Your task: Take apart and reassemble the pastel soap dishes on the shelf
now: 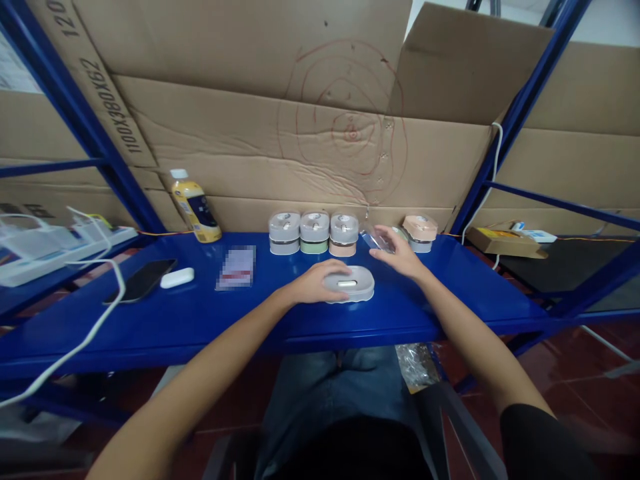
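A dark shirt (355,457) and denim-clad legs (330,393) fill the bottom of the view, below the front edge of a blue steel desk (160,347). Toward the desk's left end sit a white power strip (50,257) with a white cable (95,313) trailing over the front edge, a black smartphone (141,280), and a white earbud case (177,277) just beside it. A yellow plastic bottle (195,208) stands at the back edge, and a small printed card (236,267), too blurred to read, lies nearer the middle.

At centre, the left hand (315,281) has its fingers pressed together, curved over the left end of an oval grey-and-white plastic case (354,285). Along the back edge stand three round grey-lidded containers (315,233) with white, green and peach bases. The right hand (395,250), fingers spread, touches a clear plastic piece (376,240); whether it pinches this, I cannot tell. Just right of it, toward the back edge, stands a round peach-lidded container (420,228).
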Tool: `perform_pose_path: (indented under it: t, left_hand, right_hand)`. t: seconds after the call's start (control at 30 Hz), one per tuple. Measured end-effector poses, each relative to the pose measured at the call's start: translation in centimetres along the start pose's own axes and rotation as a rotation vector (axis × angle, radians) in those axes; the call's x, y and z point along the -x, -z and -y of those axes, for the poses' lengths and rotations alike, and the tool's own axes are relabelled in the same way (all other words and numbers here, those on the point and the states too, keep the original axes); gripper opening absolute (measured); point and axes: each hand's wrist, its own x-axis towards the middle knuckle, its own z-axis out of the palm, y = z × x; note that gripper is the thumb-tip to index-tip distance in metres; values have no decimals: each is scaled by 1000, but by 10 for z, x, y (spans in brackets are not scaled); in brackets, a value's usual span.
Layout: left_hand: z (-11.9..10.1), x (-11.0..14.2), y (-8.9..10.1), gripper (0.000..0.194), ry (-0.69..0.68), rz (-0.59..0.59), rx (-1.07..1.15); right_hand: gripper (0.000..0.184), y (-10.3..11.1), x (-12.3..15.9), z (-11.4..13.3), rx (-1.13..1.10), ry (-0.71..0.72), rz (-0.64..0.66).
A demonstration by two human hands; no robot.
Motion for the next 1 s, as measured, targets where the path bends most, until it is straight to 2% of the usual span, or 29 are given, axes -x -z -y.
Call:
perform_pose_path:
  t: [0.03, 0.1, 0.27, 0.33, 0.47, 0.53, 0.6, 0.7, 0.8, 0.9, 1.0]
  left_hand:
    - [-1, 0, 0, 47, -9, 21, -24]
    - [-3, 1, 0, 37, -16, 26, -64]
    - [1, 0, -1, 39, 14, -71, -108]
    - [6, -2, 1, 46, 40, -179, -85]
    - [16, -6, 11, 58, 141, -525, -44]
    - [18, -6, 16, 60, 210, -613, -42]
    - [16, -5, 18, 57, 235, -568, -67]
    - [7, -1, 15, 48, 157, -306, -126]
    - [-4, 2, 8, 59, 95, -94, -144]
    - [-10, 2, 3, 79, 125, -55, -130]
    - [-9, 0, -2, 98, 121, -77, -14]
  right_hand:
    - [74, 1, 0, -8, -11, -39, -33]
    - [73, 2, -1, -21, -26, -96, -74]
    - [75, 4, -2, -33, -25, -132, -128]
    - [75, 6, -3, -32, -18, -139, -160]
    - [71, 10, -4, -32, -5, -145, -223]
    - [71, 11, -4, -32, -11, -142, -233]
    - [72, 11, -4, -31, -25, -144, -225]
    - [74, 12, -3, -27, -61, -127, -176]
    - [79, 12, 1, -19, -137, -69, -40]
    - [84, 11, 5, -9, -181, 28, 188]
    - [86, 6, 4, 3, -113, 167, 382]
